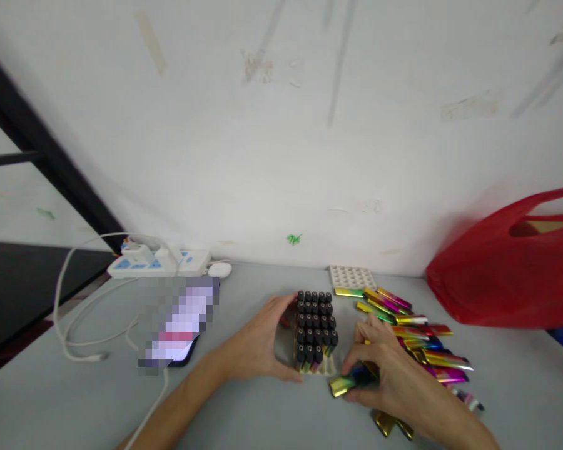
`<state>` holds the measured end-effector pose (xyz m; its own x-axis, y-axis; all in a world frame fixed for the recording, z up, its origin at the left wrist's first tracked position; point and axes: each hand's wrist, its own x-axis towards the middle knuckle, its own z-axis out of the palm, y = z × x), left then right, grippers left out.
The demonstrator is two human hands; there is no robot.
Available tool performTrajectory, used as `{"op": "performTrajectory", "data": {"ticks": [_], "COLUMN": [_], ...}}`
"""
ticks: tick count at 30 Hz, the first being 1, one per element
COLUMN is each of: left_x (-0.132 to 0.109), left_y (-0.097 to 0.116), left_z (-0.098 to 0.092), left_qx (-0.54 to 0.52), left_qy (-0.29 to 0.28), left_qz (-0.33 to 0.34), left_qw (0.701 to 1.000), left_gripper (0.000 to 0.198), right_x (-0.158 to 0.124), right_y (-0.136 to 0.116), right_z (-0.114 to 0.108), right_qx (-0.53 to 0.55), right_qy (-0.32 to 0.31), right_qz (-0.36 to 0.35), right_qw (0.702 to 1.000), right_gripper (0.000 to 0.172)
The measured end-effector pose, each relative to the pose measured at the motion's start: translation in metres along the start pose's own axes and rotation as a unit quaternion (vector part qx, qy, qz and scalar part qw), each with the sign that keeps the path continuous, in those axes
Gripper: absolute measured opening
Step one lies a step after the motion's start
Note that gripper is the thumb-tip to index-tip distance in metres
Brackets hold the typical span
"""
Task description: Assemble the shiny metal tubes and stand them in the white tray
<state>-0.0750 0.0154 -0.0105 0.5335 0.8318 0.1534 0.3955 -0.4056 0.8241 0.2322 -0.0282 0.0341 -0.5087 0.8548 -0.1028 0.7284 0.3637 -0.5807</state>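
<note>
A tray (327,365) holds rows of upright metallic tubes with black tops (314,320); its front right corner has bare slots. My left hand (256,344) curves around the tray's left side, fingers at the back and thumb at the front corner. Just to the right of the tray, my right hand (380,362) pinches a shiny metallic tube (341,385), gold-green at one end and dark toward the fingers. Loose tubes of the same kind (445,360), in gold, purple, red and green, lie in a pile beyond this hand. Several gold ones (385,423) rest below it.
A white perforated tray (353,277) lies by the wall. On the right stands a red bag (507,275). To the left are a phone (187,325) with a blurred screen, a power strip (192,262), a white earbud-like case (219,270) and loose white cables (59,306).
</note>
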Motion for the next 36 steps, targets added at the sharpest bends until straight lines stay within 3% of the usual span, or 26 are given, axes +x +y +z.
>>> {"op": "performTrajectory", "data": {"ticks": [8,13,17,19,25,36], "left_x": [0.000,0.000,0.001,0.001,0.001,0.001], "left_y": [-0.001,0.000,-0.001,-0.001,0.004,0.003], "left_z": [0.001,0.000,0.000,0.000,-0.001,-0.001], "left_qx": [-0.004,0.005,0.005,0.003,-0.005,-0.011], "left_qy": [0.006,0.003,-0.002,-0.002,-0.003,-0.003], "left_qz": [0.019,0.018,0.014,0.009,0.011,0.001], "left_qw": [1.000,1.000,1.000,1.000,1.000,1.000], "left_gripper": [0.136,0.135,0.135,0.135,0.135,0.138], "right_x": [0.006,0.005,-0.002,-0.005,-0.007,-0.008], "right_y": [-0.009,-0.008,-0.007,-0.009,-0.010,-0.019], "right_z": [0.010,0.007,0.002,0.000,-0.003,-0.009], "right_qx": [0.040,0.144,0.211,0.236,0.300,0.400], "right_qy": [-0.024,-0.001,0.005,0.005,0.029,0.040], "right_qz": [-0.017,-0.067,0.001,0.017,-0.058,-0.059], "right_qw": [0.999,0.987,0.977,0.972,0.952,0.913], "right_gripper": [0.034,0.037,0.044,0.044,0.033,0.036]}}
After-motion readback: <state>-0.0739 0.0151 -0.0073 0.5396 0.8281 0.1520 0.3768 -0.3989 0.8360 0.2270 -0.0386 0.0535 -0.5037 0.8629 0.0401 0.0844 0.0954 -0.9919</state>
